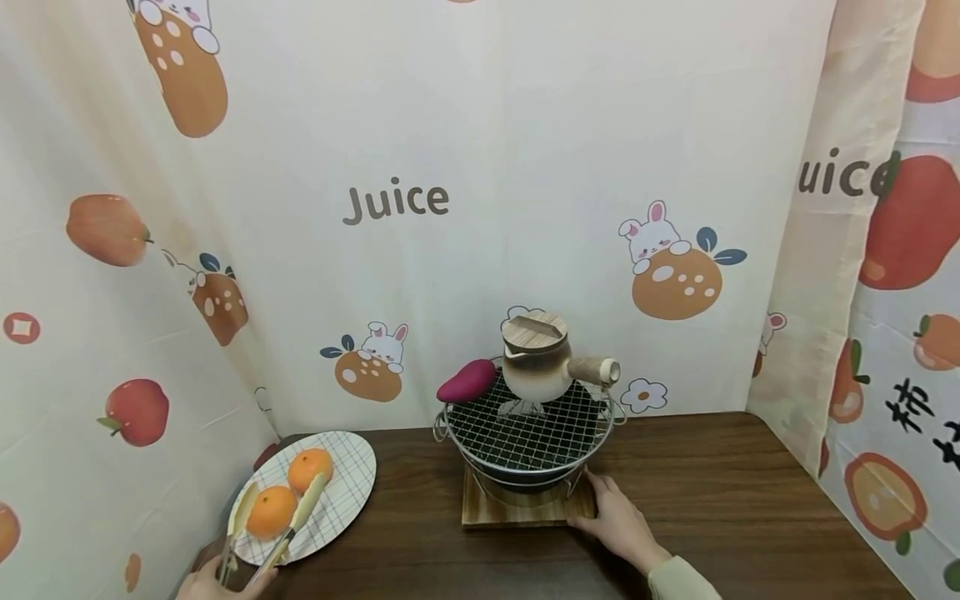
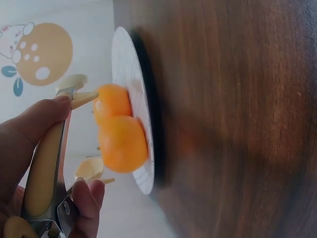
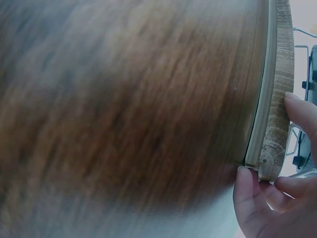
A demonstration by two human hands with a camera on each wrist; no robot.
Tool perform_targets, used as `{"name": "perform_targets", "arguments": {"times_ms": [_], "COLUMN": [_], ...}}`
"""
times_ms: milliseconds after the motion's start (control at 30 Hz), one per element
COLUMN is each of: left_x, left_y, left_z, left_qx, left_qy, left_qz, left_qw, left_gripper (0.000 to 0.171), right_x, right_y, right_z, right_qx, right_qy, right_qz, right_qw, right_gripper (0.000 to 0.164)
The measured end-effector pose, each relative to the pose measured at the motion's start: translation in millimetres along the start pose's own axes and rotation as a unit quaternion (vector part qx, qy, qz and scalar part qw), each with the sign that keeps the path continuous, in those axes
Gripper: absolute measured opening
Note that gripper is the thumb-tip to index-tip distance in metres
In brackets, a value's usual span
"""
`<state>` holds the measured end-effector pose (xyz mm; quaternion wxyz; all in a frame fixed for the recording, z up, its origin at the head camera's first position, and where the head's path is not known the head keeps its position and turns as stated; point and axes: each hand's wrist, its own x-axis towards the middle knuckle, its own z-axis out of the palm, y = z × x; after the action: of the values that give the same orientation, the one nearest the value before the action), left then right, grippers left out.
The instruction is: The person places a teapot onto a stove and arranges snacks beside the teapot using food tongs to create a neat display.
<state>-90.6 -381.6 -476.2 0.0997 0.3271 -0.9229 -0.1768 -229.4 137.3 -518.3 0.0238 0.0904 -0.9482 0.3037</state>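
My left hand (image 1: 213, 583) holds a pair of tongs (image 1: 306, 504) with pale, cream-coloured tips. The spread tips stand on either side of an orange (image 1: 272, 512), and a second orange (image 1: 310, 470) lies just behind it. Both fruits rest on a round checked plate (image 1: 352, 492) at the left. In the left wrist view, thumb and fingers wrap the tongs' handles (image 2: 42, 178). My right hand (image 1: 618, 523) grips the right edge of a square wooden board (image 1: 517, 512), its thumb and fingers around the near corner (image 3: 270, 168). On that board stands a round tabletop grill (image 1: 555, 442) with a wire mesh.
On the mesh sit a side-handled teapot (image 1: 536, 379) with a wooden lid and a purple, sweet-potato-shaped item (image 1: 467, 382) at the left rim. Wire ring handles stick out from the grill's sides. A printed curtain (image 1: 495, 125) hangs behind the brown wooden table (image 1: 697, 475) and along both sides.
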Motion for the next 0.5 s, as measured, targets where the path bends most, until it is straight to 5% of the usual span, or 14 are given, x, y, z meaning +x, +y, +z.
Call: {"name": "perform_targets", "arguments": {"times_ms": [167,500], "left_x": [2.9,6.0], "left_y": [-1.2,-3.5], "left_z": [2.7,12.2], "left_qx": [-0.003,0.061], "left_qy": [0.017,0.005], "left_qz": [0.003,-0.057], "left_qw": [0.9999,0.9965], "left_gripper": [0.081,0.092], "right_x": [1,1], "right_y": [1,2], "right_z": [0,2], "right_qx": [0.0,-0.001], "right_qy": [0.004,0.004], "right_qz": [-0.002,-0.006], "right_qw": [1.0,1.0], "right_gripper": [0.089,0.089]}}
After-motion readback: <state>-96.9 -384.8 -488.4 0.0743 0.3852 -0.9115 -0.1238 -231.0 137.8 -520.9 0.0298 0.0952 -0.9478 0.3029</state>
